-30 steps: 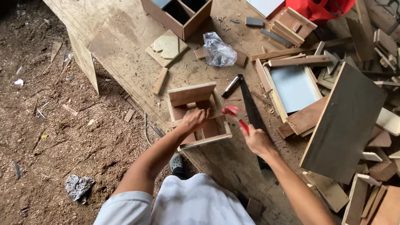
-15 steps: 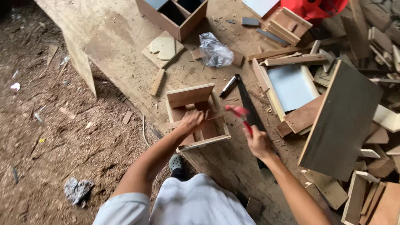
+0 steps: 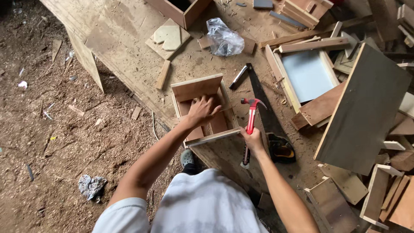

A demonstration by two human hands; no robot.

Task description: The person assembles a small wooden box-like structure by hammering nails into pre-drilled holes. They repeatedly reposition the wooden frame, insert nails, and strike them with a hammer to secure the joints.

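Since the earlier frames the claw hammer (image 3: 250, 123) has come upright from a slant, its red head lifted clear beside the box, while the left hand has stayed pressed inside the box. Nearest the body, the right hand (image 3: 253, 141) is closed around the lower part of the hammer's handle, the black end of the handle sticking out below the fist and the red shaft running up and away to the head at the far end; its long axis lies nearly straight away from the person, the striking face turned left toward the box and the claw to the right. The left hand (image 3: 202, 110) has its grip spread, fingers splayed flat on a wooden piece inside the small open wooden box (image 3: 203, 110), holding nothing closed. The box sits on the plywood counter (image 3: 129, 39) just left of the hammer, its right wall close by the shaft, its long axis running away from the person like the hammer's, so the right hand is the nearer one to that wall. Beyond the hammer a handsaw (image 3: 263, 103) lies with its blade running away, then a crumpled plastic bag (image 3: 223, 39) farther off.
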